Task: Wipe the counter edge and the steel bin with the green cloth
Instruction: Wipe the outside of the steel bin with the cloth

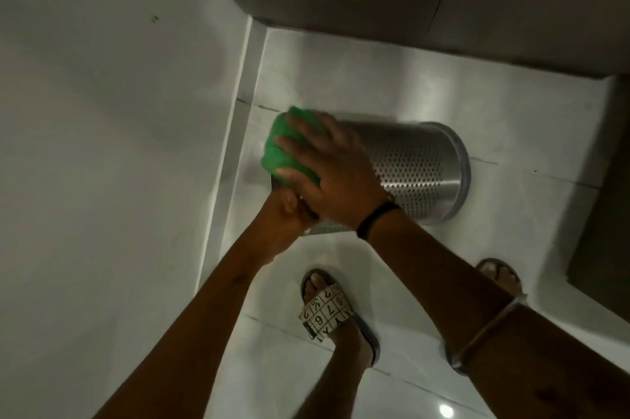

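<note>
Head view, looking straight down: the white wall (102,146) fills the whole left side, and the pale tiled floor (341,71) spreads out to its right, shiny with a light spot near the bottom edge. Standing on that floor, near the foot of the wall, is the steel bin (419,166), its side full of little holes, leaning over with its base toward the right and its mouth toward the person. The right hand (327,176) lies flat over the top end of the bin, fingers spread wide, pressing the green cloth (286,149) down against the rim; a black band circles that wrist. The left hand (283,217) comes in underneath, curled closed on the bin's rim, though the right hand covers part of that hold. Below them, a foot in a patterned sandal (327,309) stands on the tiles, and a second sandal (501,275) peeks out behind the right forearm.
</note>
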`<state>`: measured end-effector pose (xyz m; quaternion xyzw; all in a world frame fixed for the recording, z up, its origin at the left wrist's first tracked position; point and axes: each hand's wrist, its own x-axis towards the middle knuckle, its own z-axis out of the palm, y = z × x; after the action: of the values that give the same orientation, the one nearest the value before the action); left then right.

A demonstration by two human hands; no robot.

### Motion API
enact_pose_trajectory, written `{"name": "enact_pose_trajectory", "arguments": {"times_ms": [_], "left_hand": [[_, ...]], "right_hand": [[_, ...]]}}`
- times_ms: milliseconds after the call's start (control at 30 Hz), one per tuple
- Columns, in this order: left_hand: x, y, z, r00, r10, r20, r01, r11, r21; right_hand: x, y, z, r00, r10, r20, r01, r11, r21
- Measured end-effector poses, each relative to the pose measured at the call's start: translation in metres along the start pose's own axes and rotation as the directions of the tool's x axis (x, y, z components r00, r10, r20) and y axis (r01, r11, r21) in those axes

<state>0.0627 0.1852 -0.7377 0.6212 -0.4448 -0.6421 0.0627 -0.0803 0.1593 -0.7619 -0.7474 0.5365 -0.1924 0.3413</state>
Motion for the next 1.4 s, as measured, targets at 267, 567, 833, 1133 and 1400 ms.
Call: {"name": "enact_pose_trajectory", "arguments": {"times_ms": [267,567,833,1133,1400], "left_hand": [[-0.003,-0.004,-0.005,0.992,-0.130,-0.001,0.127,0.972,-0.199],[-0.029,-0.026,-0.002,0.974,-0.118,0.195,0.189,0.896,-0.402],[-0.032,-0.038,0.010,0.971,-0.218,0.093,0.236,0.930,-0.282],[-0.048,-0.028,0.013,0.983,-0.172,0.065,0.182,0.953,-0.242],[-0.043,-0.005,0.045,0.999,0.036,-0.035,-0.028,0.980,0.198]], "right_hand": [[-0.074,0.093,-0.011,0.676,0.722,-0.144,-0.733,0.680,-0.033],[-0.068,0.010,0.025,0.994,0.038,0.104,-0.042,0.998,0.038],[-0.045,0.056,0.007,0.760,0.622,0.186,-0.608,0.783,-0.133],[-0.114,0.036,0.027,0.924,0.374,0.076,-0.377,0.925,0.038],[-0.115,0.082,-0.011,0.396,0.869,0.295,-0.866,0.248,0.433]]}}
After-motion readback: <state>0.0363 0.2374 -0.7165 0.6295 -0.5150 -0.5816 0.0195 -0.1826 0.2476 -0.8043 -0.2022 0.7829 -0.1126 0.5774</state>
